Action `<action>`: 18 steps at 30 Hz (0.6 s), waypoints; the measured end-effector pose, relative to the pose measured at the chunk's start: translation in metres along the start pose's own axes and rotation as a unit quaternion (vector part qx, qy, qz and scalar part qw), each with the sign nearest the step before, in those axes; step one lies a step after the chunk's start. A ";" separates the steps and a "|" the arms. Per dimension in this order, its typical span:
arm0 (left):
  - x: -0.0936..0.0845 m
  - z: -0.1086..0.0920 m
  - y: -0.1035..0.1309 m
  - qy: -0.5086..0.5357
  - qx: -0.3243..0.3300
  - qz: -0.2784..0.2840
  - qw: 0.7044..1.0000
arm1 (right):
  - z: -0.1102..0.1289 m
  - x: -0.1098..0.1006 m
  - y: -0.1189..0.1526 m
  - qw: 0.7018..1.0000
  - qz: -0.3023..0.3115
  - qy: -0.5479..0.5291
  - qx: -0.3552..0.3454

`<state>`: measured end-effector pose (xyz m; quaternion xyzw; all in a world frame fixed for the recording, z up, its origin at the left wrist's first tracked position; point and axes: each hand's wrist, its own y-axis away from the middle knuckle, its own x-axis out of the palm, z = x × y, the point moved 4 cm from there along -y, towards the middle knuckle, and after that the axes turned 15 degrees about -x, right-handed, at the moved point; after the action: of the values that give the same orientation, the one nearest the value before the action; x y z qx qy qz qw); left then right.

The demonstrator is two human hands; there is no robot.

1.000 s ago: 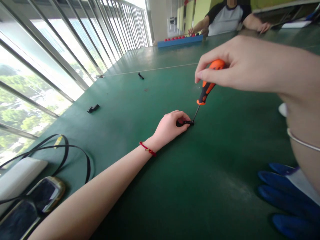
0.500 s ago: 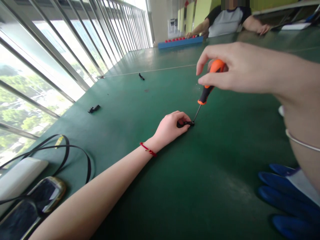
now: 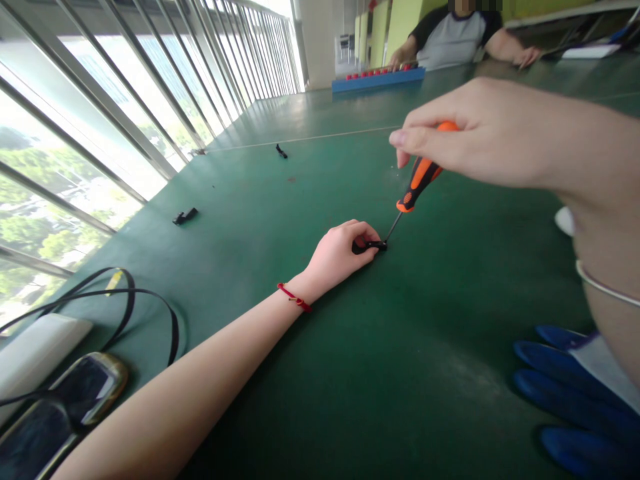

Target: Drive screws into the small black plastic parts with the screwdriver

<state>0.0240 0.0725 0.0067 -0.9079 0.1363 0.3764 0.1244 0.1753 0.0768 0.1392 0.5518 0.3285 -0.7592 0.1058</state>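
Screwdriver (image 3: 421,177), just one, sits in the closed right hand (image 3: 493,133), left hand (image 3: 337,253) pinching apparently one black part (image 3: 379,246).

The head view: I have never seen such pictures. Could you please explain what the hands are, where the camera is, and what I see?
There is no robot here: these are a person's bare hands, seen by one camera worn on the head, looking forward and down. The left hand holds a small black part at the green table. The right hand holds an orange and black screwdriver, its tip at that part. To the left lie two black pieces, a cable, a white box and a phone-like device. At the lower right is a blue glove. Another person sits across.
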 end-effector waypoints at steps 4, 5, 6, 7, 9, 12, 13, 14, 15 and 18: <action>0.000 0.000 0.000 0.000 -0.002 0.000 1.000 | -0.002 -0.001 -0.001 0.999 -0.027 0.037 -0.015; 0.000 -0.001 0.000 0.000 -0.002 0.000 1.000 | -0.002 -0.001 -0.001 0.999 -0.026 0.033 -0.021; 0.000 -0.001 0.000 0.001 -0.002 0.001 1.000 | -0.002 -0.001 -0.001 0.999 -0.021 0.033 -0.022; 0.000 -0.001 0.000 0.001 -0.002 0.000 1.000 | -0.002 0.000 0.000 0.999 -0.010 0.034 -0.018; 0.000 -0.001 0.000 0.001 -0.003 0.000 1.000 | -0.001 -0.002 0.001 0.999 0.002 0.035 0.008; 0.000 0.000 0.000 0.000 -0.003 -0.002 1.000 | 0.003 -0.002 0.001 1.000 0.013 0.015 -0.006; 0.000 0.000 0.000 0.000 -0.003 -0.001 1.000 | 0.004 -0.003 0.001 1.000 0.000 0.024 -0.017; 0.000 0.000 0.000 0.000 -0.003 -0.001 1.000 | 0.004 -0.004 0.001 0.999 -0.012 0.026 -0.025; 0.001 0.000 0.000 0.001 -0.002 0.000 1.000 | 0.005 -0.004 0.001 0.999 -0.021 0.026 -0.034; 0.001 0.000 0.000 0.002 -0.002 0.001 1.000 | 0.004 -0.002 0.002 0.999 0.001 0.026 -0.021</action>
<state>0.0245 0.0724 0.0063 -0.9087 0.1370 0.3749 0.1219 0.1739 0.0724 0.1414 0.5693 0.3465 -0.7374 0.1097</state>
